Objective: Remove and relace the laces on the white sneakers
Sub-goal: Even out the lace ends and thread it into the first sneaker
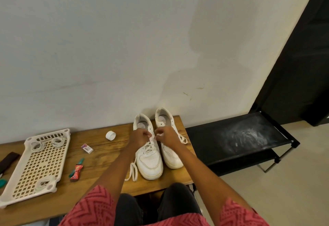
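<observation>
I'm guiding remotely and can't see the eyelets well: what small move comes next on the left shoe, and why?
Probably pull the lace end through the upper eyelet and snug it. Both hands, left and right, pinch it mid-shoe; the left shoe is crossed only lower down, and slack trails on the table.

A white perforated tray [33, 165] lies on the wooden surface [106, 154], with coiled white bands inside. Right of the tray are an eraser [87, 148], a red tube [76, 171] and a white ring [110, 135]. Far right of the tray stands a black rack [240, 142].
</observation>
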Tool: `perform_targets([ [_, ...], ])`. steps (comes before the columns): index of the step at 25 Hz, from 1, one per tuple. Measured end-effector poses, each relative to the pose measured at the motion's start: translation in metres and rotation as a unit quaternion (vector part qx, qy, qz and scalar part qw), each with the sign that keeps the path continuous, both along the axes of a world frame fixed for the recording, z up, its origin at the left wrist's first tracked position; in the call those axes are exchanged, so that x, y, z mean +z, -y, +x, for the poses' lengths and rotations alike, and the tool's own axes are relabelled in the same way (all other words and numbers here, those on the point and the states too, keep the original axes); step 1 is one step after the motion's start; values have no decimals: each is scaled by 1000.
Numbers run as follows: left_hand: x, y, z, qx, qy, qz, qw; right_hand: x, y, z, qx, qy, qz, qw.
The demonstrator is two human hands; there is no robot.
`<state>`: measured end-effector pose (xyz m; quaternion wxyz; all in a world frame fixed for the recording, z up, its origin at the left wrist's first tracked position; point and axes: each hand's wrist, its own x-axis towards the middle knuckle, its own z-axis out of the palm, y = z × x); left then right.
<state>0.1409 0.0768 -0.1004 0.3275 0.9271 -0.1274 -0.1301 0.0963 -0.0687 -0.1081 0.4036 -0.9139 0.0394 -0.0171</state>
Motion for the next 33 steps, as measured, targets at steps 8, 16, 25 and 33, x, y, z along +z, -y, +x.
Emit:
perform_targets([
  [8,-11,13,-8,99,33,-6,995,-9,-6,6,-11,-19,-45,999],
  [16,-16,0,-5,51,21,-45,997,-13,0,1,-45,-34,-27,998],
  [25,0,-24,0,-66,152,8,986,35,14,4,-68,-4,65,996],
  [33,11,-23,13,-154,165,221,949,-6,-45,4,-36,89,136,986],
])
